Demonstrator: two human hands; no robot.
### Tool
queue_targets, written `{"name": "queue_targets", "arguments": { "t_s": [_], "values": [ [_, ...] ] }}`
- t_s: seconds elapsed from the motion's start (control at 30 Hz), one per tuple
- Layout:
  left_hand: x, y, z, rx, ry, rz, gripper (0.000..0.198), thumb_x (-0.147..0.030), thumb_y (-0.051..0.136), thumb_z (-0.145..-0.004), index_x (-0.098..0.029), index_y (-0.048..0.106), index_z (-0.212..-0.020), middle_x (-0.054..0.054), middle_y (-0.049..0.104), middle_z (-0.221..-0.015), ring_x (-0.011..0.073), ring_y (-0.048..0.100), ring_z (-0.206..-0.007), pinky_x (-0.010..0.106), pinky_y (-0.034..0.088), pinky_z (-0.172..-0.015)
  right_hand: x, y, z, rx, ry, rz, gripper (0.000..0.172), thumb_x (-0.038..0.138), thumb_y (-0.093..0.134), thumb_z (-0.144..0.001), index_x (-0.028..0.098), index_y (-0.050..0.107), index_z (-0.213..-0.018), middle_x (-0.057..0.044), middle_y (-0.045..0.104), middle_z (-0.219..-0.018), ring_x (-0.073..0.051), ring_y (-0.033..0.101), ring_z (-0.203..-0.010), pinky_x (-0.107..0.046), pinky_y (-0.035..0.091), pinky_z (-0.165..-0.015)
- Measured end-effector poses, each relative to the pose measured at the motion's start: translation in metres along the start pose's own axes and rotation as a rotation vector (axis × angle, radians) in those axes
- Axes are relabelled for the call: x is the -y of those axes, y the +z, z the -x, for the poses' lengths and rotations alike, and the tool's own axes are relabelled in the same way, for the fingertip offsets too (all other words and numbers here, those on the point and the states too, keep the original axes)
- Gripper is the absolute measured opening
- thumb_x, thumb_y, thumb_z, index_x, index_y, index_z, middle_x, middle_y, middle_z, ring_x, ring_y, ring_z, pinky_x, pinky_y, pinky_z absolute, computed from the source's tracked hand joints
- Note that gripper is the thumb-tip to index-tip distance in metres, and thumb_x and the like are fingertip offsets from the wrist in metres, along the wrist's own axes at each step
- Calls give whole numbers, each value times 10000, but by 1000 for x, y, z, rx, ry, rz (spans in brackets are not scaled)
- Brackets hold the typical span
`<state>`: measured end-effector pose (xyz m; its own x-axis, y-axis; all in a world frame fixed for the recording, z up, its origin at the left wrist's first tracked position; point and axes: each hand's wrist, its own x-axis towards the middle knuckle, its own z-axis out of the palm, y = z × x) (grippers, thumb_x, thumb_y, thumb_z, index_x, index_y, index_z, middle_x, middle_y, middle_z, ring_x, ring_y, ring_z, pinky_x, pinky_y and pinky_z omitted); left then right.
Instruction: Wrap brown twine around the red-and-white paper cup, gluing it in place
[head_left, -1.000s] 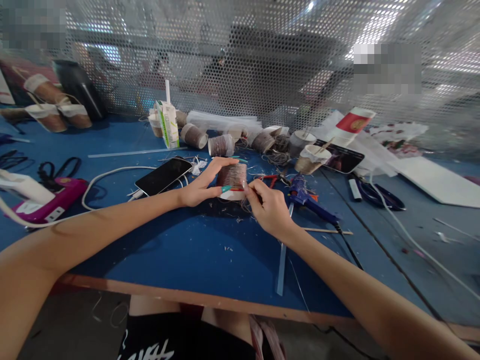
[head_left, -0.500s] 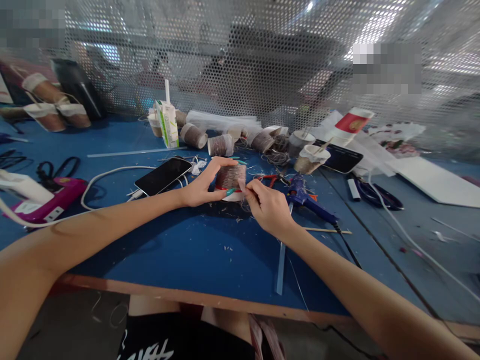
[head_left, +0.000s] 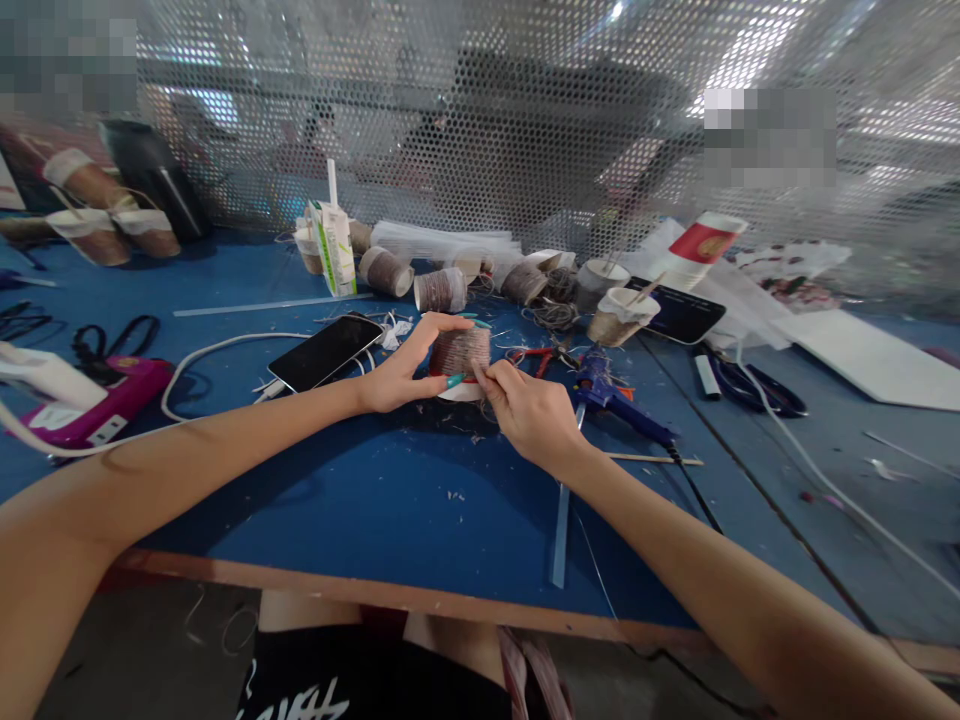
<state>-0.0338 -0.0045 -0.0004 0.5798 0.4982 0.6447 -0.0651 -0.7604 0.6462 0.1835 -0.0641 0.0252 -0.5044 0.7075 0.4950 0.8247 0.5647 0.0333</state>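
A paper cup wrapped in brownish-grey twine point(head_left: 459, 352) stands upside down on the blue table, its white rim at the bottom and a red band showing just above it. My left hand point(head_left: 401, 375) grips it from the left, thumb low on the front and fingers over the far top side. On the cup's right side my right hand point(head_left: 529, 410) is closed, thumb and index finger pinched at the twine near the red band. The strand between those fingertips is mostly hidden.
A blue glue gun point(head_left: 622, 405) lies to the right beside red-handled pliers point(head_left: 534, 355). To the left are a phone point(head_left: 330, 350) on a cable and a magenta power strip point(head_left: 124, 400). Several twine-wrapped cups point(head_left: 441, 290) and a drink carton point(head_left: 337, 250) stand behind.
My right fingertips have moved slightly left and in against the cup's side. My left thumb has shifted a little left along the front; the cup stays in place.
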Motion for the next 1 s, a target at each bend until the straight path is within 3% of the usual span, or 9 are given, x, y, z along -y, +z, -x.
{"name": "queue_targets", "arguments": {
  "t_s": [0.17, 0.33, 0.47, 0.73, 1.0],
  "values": [
    [-2, 0, 0, -5, 16, 32, 550, -515, 530, -916, -266, 411, -1391, 120, 425, -1417, 333, 385, -1388, 561, 291, -1201, 1, -7, -2, 30, 20, -25, 518, 424, 161, -1041, 181, 593, -891, -56, 640, -652, -155, 564, -552, -253, 244, -489],
    [-3, -1, 0, 2, -5, 1, 629, -531, 609, -866, -261, 400, -1394, 122, 418, -1403, 336, 401, -1367, 562, 298, -1195, -2, -14, -3, 46, 4, -67, 562, 496, 107, -1027, 183, 555, -897, -61, 645, -688, -173, 578, -578, -252, 284, -513],
    [-3, 0, 0, -3, -10, -8, 618, -511, 613, -870, -261, 396, -1392, 123, 416, -1399, 332, 400, -1363, 562, 301, -1192, -3, -13, -4, 27, -46, 45, 590, 543, 144, -1019, 161, 570, -877, -80, 643, -674, -186, 585, -604, -271, 275, -537],
    [-4, 0, 0, 6, 4, 40, 577, -516, 537, -905, -257, 398, -1401, 123, 411, -1405, 336, 389, -1372, 563, 297, -1196, -5, -12, -5, 80, -70, 171, 591, 511, 148, -1028, 138, 592, -913, -119, 673, -715, -207, 597, -619, -296, 255, -555],
    [-2, -2, 0, 13, -18, -26, 659, -477, 648, -836, -266, 388, -1404, 119, 415, -1398, 336, 403, -1361, 567, 307, -1187, -7, -8, -6, 96, -88, 237, 507, 445, 219, -1034, 133, 599, -909, -129, 679, -704, -213, 615, -616, -302, 251, -549]
  ]
}}
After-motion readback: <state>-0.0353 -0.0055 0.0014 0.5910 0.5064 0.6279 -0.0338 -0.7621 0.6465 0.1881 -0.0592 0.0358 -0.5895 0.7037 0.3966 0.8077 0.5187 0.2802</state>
